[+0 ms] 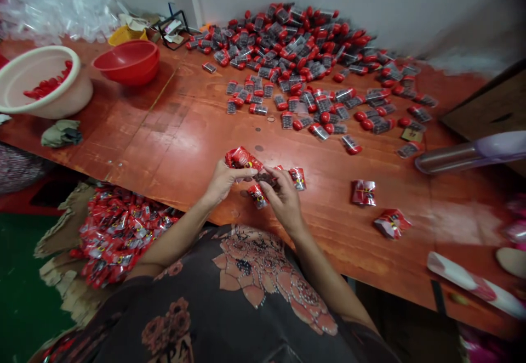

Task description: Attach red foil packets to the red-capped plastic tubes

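Near the table's front edge, my left hand (224, 181) is closed on a shiny red packet (243, 158), thumb stretched toward the right. My right hand (284, 197) meets it there, fingers pinched around small dark brown pieces (266, 177). Whether these pieces come out of the packet I cannot tell. Just below the fingers lies another red packet (257, 196) with a yellow and black print. One more small red packet (298, 178) rests right beside my right hand.
Clear containers with red caps (296, 50) form a large pile at the back. A white tub (45, 108) and red bowls (128, 64) stand left. Several red packets fill a torn cardboard box (66, 215) below. Two packets (364, 193) and a tube (447, 157) lie right.
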{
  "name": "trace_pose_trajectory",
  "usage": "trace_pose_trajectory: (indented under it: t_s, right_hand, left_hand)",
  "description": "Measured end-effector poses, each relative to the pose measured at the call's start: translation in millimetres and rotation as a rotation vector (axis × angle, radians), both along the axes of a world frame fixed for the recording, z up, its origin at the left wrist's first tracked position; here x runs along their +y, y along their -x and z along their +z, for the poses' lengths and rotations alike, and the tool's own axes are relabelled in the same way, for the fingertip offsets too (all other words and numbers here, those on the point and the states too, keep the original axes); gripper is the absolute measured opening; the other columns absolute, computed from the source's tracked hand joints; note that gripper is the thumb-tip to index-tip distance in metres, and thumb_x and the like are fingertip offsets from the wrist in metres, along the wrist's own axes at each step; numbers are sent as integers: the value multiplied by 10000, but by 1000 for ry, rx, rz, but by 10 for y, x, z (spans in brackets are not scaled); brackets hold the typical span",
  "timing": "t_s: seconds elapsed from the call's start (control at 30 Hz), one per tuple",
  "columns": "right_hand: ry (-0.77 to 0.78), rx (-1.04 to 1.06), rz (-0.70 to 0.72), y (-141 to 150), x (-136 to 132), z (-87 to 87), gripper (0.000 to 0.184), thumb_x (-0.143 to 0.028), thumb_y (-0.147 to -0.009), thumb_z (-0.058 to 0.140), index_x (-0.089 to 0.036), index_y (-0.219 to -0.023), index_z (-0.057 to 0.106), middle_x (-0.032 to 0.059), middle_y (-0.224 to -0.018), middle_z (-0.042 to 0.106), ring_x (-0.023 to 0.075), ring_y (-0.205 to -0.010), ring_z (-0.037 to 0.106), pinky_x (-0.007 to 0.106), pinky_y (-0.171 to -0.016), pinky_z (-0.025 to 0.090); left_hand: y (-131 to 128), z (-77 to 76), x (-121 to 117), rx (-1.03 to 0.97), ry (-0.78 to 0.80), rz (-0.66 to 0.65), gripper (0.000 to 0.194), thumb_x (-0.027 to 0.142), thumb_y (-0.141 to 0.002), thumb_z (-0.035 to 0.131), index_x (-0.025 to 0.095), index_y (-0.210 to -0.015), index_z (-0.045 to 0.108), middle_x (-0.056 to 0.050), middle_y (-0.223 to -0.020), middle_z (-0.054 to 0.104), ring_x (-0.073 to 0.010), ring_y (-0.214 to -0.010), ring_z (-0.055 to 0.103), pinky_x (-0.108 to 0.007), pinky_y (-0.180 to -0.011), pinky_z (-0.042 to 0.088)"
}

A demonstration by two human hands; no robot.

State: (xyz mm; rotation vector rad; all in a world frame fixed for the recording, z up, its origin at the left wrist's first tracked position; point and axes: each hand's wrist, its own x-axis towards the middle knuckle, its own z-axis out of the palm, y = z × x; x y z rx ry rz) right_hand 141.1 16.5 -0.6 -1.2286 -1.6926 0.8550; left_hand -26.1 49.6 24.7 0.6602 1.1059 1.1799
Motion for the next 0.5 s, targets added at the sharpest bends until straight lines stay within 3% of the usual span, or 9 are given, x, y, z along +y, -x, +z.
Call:
trace_pose_trajectory:
  t_s: [0.13,0.23,0.37,0.5]
  right_hand:
    - [-87,-72,8,-59,-3,40,366,-262,-952,528,-401,-1284,595,75,-1075,618,250,-1033,611,469,-928,542]
    - [65,47,-24,-59,-22,37,331,-295,-923,566,-380,-1238,622,64,-1048,627,250,-996,630,476,-880,564]
    - [348,387,-33,3,-59,8,312,-329,-890,593,-323,-1201,582,49,-1099,648,207,-884,669,396,-732,603]
    - [326,527,-101,83,-84,28,371,-291,-812,697,-312,-1155,558,32,-1057,650,195,-926,671,345,-763,598]
  left_hand:
    - [-19,-15,-4,-18,-33,4,340,171,-530,897,168,-827,731,-24,-717,696,-140,-609,616,-251,-570,490]
    - [-51,-17,-25,-4,-66,-27,255,148,-552,882,166,-753,727,-24,-711,692,-134,-629,612,-252,-625,502]
    - [-93,6,-44,-54,-33,-88,321,88,-520,889,164,-794,740,-39,-771,708,-147,-691,630,-273,-718,521]
    - [-128,0,-20,-62,-100,-13,291,146,-584,879,178,-839,745,-19,-751,692,-126,-673,618,-246,-690,515]
